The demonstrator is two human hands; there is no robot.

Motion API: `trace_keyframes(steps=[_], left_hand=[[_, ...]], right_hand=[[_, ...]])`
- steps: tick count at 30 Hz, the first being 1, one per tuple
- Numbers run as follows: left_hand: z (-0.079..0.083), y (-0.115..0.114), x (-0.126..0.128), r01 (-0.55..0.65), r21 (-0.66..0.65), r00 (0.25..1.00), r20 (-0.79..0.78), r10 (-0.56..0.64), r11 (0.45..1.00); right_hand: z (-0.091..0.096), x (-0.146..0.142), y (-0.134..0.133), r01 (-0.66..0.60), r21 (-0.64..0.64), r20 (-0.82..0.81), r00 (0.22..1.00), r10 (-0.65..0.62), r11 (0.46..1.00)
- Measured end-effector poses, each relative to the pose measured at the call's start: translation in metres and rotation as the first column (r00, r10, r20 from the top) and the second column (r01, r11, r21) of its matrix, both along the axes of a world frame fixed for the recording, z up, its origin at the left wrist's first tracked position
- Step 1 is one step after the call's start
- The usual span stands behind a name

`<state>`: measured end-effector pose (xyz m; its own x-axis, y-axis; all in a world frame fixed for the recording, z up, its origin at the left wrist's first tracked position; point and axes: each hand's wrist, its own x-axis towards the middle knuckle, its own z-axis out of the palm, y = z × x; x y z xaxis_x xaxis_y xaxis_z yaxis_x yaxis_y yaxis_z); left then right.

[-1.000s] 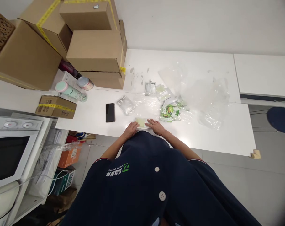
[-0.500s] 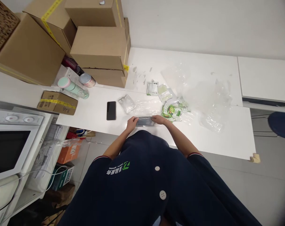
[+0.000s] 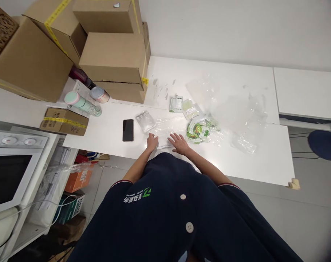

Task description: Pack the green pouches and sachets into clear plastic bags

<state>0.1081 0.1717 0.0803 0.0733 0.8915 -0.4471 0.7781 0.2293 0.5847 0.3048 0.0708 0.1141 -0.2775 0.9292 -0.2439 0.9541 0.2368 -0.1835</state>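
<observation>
My left hand [image 3: 152, 141] rests on the white table [image 3: 263, 160] near its front edge, fingers curled onto the left end of a clear plastic packet [image 3: 164, 142]. My right hand [image 3: 177, 142] lies flat with fingers spread on the packet's right end. Beyond them lie a clear bag [image 3: 165, 125], a small sealed pouch [image 3: 145, 121] and green-printed packets [image 3: 198, 130]. A black phone [image 3: 127, 130] lies to the left of my left hand.
Stacked cardboard boxes [image 3: 113, 58] fill the back left, with two tumblers [image 3: 82, 103] and a taped small box [image 3: 63, 121] beside them. Crumpled clear film [image 3: 244, 112] covers the table's right part. A microwave [image 3: 9, 171] stands at the left, a blue stool [image 3: 323, 145] at the right.
Half a second ago both hands held the packet up by its ends; now it lies on the table, with my right hand spread flat on it.
</observation>
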Motion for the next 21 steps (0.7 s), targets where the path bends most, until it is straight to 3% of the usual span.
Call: trace_keyframes(steps=[6,11,13,17,18,19,21], left_hand=[[0.001,0.006,0.001,0.057,0.005,0.998,-0.017,-0.056,0.998],[0.009,-0.013,-0.022,0.177,0.103,0.984,0.014,-0.179,0.979],[0.010,-0.025,-0.038,0.306,0.191,0.947,0.040,-0.319,0.933],[0.009,-0.038,-0.061,0.603,0.321,0.751,0.078,-0.655,0.730],[0.008,-0.039,-0.063,0.609,0.316,0.739,0.109,-0.665,0.728],[0.007,-0.038,-0.062,0.584,0.288,0.753,0.158,-0.639,0.759],[0.006,-0.035,-0.057,0.482,0.179,0.819,0.256,-0.514,0.858]], right_hand=[[-0.028,0.008,0.003,0.024,-0.081,-0.005,1.000,-0.025,0.996],[-0.012,0.002,0.002,0.085,-0.210,-0.028,0.995,-0.092,0.974],[0.001,-0.001,-0.002,0.105,-0.295,-0.031,0.992,-0.119,0.950],[0.022,-0.001,-0.004,0.077,-0.476,-0.086,0.987,-0.133,0.876],[0.025,0.000,-0.001,0.059,-0.508,-0.102,0.987,-0.128,0.859],[0.028,0.002,0.004,0.040,-0.533,-0.117,0.986,-0.120,0.845],[0.031,0.007,0.018,0.008,-0.560,-0.142,0.984,-0.106,0.828]])
